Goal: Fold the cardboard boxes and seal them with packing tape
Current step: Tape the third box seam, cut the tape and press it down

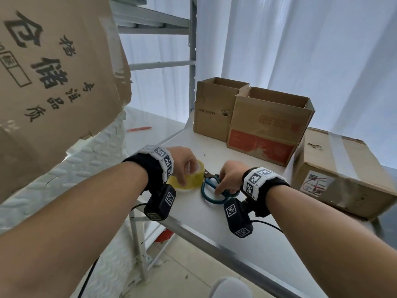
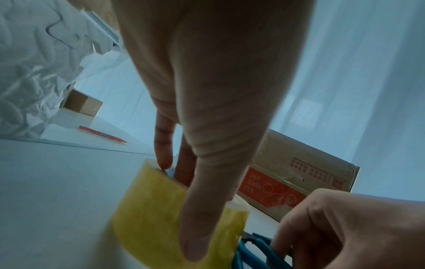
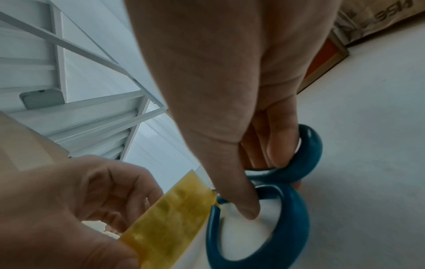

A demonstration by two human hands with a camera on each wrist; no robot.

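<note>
A yellow roll of packing tape (image 1: pixel 194 181) lies on the white table (image 1: pixel 210 224). My left hand (image 1: pixel 186 175) grips the roll, thumb on the roll's outer face (image 2: pixel 147 209) and fingertips (image 2: pixel 162 154) at its core. Right beside it lie teal-handled scissors (image 1: pixel 211 193), blades shut and pointing at the roll. My right hand (image 1: pixel 223 186) holds the scissors (image 3: pixel 296 214), thumb in one loop and fingers curled in the other. Two open-topped cardboard boxes (image 1: pixel 268 125) stand at the back of the table. A taped-up box (image 1: pixel 343 175) lies to the right.
A big printed cardboard box (image 1: pixel 53 72) looms at the upper left above a white embossed sheet (image 1: pixel 96 168). A red pen (image 1: pixel 139 129) lies on the neighbouring surface. A grey metal rack post (image 1: pixel 193 61) rises behind the table. White curtains hang at the back.
</note>
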